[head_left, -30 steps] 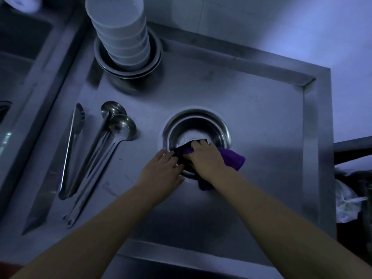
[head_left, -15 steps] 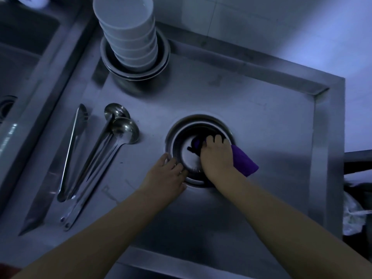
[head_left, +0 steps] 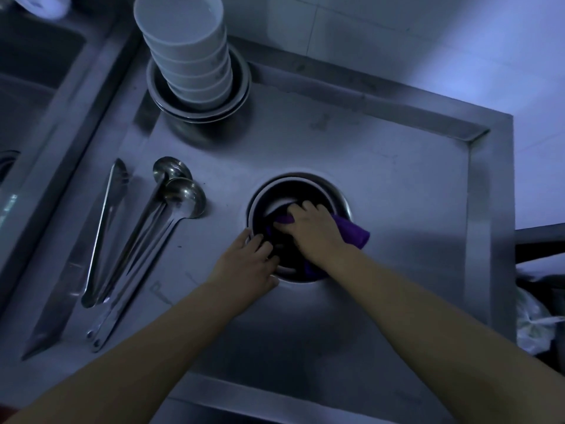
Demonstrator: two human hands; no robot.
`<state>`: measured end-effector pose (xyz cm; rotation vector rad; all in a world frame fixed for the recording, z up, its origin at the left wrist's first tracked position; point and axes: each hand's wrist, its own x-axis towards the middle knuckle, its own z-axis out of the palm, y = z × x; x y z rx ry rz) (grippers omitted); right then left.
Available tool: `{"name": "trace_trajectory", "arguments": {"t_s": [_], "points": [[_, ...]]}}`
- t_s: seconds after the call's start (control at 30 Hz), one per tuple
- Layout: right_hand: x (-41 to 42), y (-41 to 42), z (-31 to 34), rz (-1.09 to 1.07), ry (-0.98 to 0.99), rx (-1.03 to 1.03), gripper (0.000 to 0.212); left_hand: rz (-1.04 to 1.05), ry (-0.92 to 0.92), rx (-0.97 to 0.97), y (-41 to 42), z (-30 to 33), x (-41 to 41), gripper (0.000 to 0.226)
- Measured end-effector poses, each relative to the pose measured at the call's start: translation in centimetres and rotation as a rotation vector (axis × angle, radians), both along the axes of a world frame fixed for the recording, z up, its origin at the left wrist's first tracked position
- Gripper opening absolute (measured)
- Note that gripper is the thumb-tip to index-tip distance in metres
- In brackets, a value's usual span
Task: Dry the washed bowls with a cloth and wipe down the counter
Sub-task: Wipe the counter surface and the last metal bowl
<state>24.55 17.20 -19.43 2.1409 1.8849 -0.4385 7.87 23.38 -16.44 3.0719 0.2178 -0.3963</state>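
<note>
A steel bowl [head_left: 333, 191] stands upright in the middle of the steel counter [head_left: 382, 166]. My right hand [head_left: 315, 231] is inside it, pressing a purple cloth [head_left: 351, 232] against the bowl's inner wall; one end of the cloth hangs over the right rim. My left hand [head_left: 247, 264] holds the bowl's near left rim, fingers curled over the edge. At the back left, a stack of white bowls [head_left: 186, 47] sits inside several nested steel bowls [head_left: 238, 90].
Steel tongs [head_left: 104, 234] and two ladles [head_left: 159, 228] lie on the left part of the counter. A sink basin [head_left: 27, 87] is further left. A raised rim [head_left: 489, 240] bounds the counter at right, a plastic bag [head_left: 532, 325] beyond it. A tiled wall is behind.
My right hand has gone from the bowl's near rim down into the bowl with the cloth and swept toward the left. My left hand keeps its hold on the rim.
</note>
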Motion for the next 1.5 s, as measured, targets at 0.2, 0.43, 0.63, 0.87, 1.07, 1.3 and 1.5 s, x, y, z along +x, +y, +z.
{"name": "trace_trajectory", "arguments": {"t_s": [0.2, 0.43, 0.63, 0.87, 1.07, 1.3, 1.5], "points": [[1.6, 1.2, 2.0, 0.116, -0.344, 0.205, 0.031, -0.018, -0.020, -0.010, -0.2, 0.0, 0.0, 0.043], [-0.3, -1.3, 2.0, -0.093, -0.278, -0.193, 0.032, -0.017, -0.042, -0.041, -0.4, 0.1, -0.3, 0.048], [-2.2, -1.6, 2.4, -0.100, 0.072, -0.250, 0.035, -0.016, -0.010, -0.064, -0.4, -1.1, -0.7, 0.041], [-0.6, -4.2, 5.3, -0.218, 0.332, -0.185, 0.043, 0.023, 0.025, -0.145, -0.5, -2.1, -1.0, 0.043], [0.8, -5.6, 6.2, -0.471, 0.104, 0.059, 0.037, 0.043, -0.066, -0.121, 0.0, -1.2, -1.8, 0.051], [-4.0, -0.8, 2.8, -0.213, 0.031, -0.120, 0.031, -0.002, -0.002, -0.043, 0.9, -1.2, -2.0, 0.054], [-2.8, -1.9, 4.6, -0.277, 0.215, -0.235, 0.036, -0.043, -0.066, -0.048, 0.9, -0.6, -1.7, 0.040]]}}
